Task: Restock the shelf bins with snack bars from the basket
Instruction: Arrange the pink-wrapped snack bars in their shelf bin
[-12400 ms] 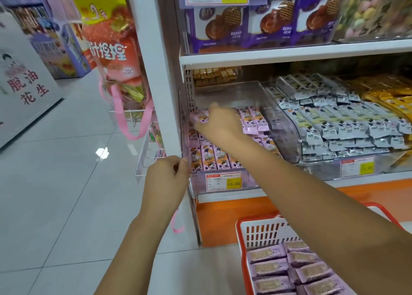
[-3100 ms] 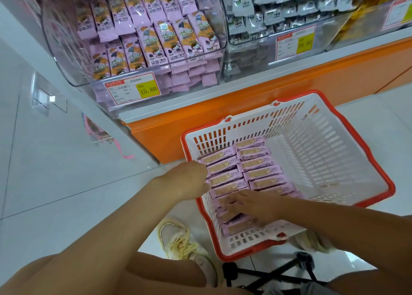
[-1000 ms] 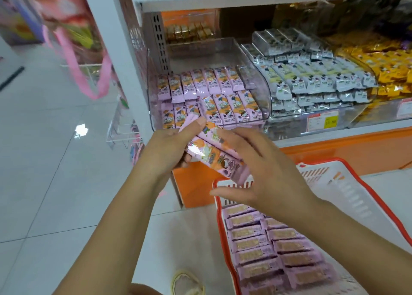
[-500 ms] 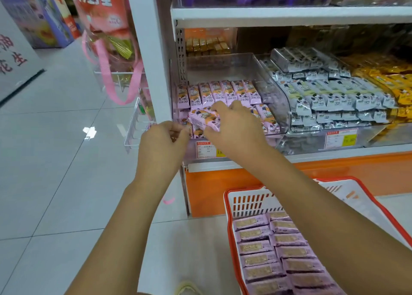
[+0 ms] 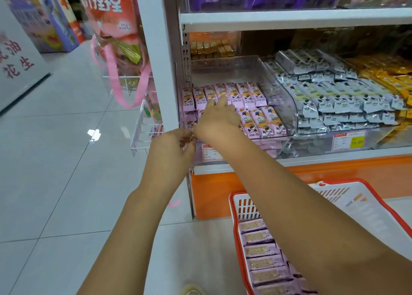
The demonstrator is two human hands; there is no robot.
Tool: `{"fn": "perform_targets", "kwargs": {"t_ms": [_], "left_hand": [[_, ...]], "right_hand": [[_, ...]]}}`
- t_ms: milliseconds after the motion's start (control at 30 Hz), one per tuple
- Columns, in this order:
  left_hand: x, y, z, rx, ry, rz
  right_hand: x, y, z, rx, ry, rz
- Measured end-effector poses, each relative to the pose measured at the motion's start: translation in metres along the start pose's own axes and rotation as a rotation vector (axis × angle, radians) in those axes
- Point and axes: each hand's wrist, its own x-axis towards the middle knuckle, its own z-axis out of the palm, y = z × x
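Pink-wrapped snack bars [image 5: 252,96] lie face up in a clear plastic shelf bin [image 5: 284,107] with a curved front wall. They sit in two rows. Seven show across the back row and three at the right end of the front row, and the rest of that row is covered by a hand. More layers of pink wrappers show through the bin's front wall.

Below and to the right of the bin, on the floor, stands a white plastic basket with a red rim [image 5: 234,205]. One column of six bars lies in it, back side up, and the forearm hides whatever lies further right.

Just right of the bin, a second clear bin [image 5: 379,138] is heaped with grey-white packets [image 5: 334,103], too many to count. It carries one white-and-yellow price label [image 5: 349,139].

The right hand [image 5: 217,120] reaches into the bin palm down. Its fingers are stretched and slightly spread, its fingertips [image 5: 219,100] touch the back row, and it presses flat on the front row.

The left hand [image 5: 171,147] is at the bin's front left corner, back of the hand up. Its thumb and curled fingers pinch the end of one wrapper, and the right wrist hides the rest of that bar.
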Motion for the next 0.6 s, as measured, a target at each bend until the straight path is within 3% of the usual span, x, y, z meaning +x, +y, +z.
{"fn": "perform_targets", "kwargs": {"t_ms": [233,333,433,500,600], "left_hand": [[0.0,0.0,-0.002,-0.029,-0.041,-0.017],[-0.001,-0.001,-0.002,-0.023,-0.04,-0.016],[-0.001,-0.003,-0.002,-0.02,-0.034,-0.014],[-0.001,-0.003,-0.001,-0.031,-0.017,-0.02],[-0.003,0.001,0.002,-0.037,0.02,0.012]], "right_hand": [[0.001,0.009,0.017,0.036,0.083,-0.01],[0.003,0.015,0.014,0.017,0.117,-0.181],[0.0,0.029,0.013,0.111,-0.007,-0.388],[-0.004,0.04,0.013,0.128,-0.1,-0.434],[-0.014,0.052,0.013,0.12,-0.093,-0.506]]}}
